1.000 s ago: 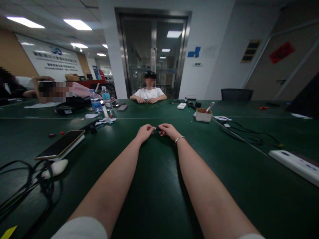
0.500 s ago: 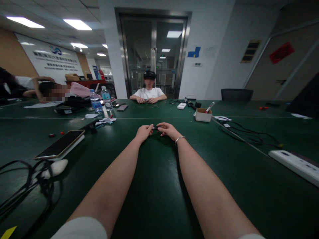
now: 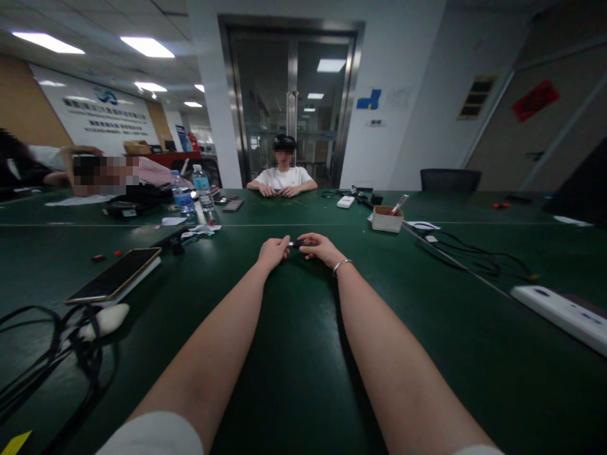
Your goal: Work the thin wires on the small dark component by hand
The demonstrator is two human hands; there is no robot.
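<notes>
Between my two hands is a small dark object point(image 3: 296, 244) with a pale, shiny part toward its left end; it is too small to name. My left hand point(image 3: 274, 254) pinches the left end between thumb and fingers. My right hand point(image 3: 321, 249), with a silver bangle at the wrist, has its fingers closed on the dark right end. Both forearms stretch forward over the green table point(image 3: 303, 354), and the hands are just above or resting on it; I cannot tell which.
At left lie a phone point(image 3: 116, 275) on a white box, a white computer mouse point(image 3: 107, 320) and black cables point(image 3: 57, 354). Water bottles point(image 3: 203, 188) stand farther back. At right are a small carton point(image 3: 387, 219), cables and a power strip point(image 3: 559, 309). A person point(image 3: 283, 177) sits opposite.
Slightly more of the small object's pale part shows beside my left fingertips. Both hands stay in nearly the same place.
</notes>
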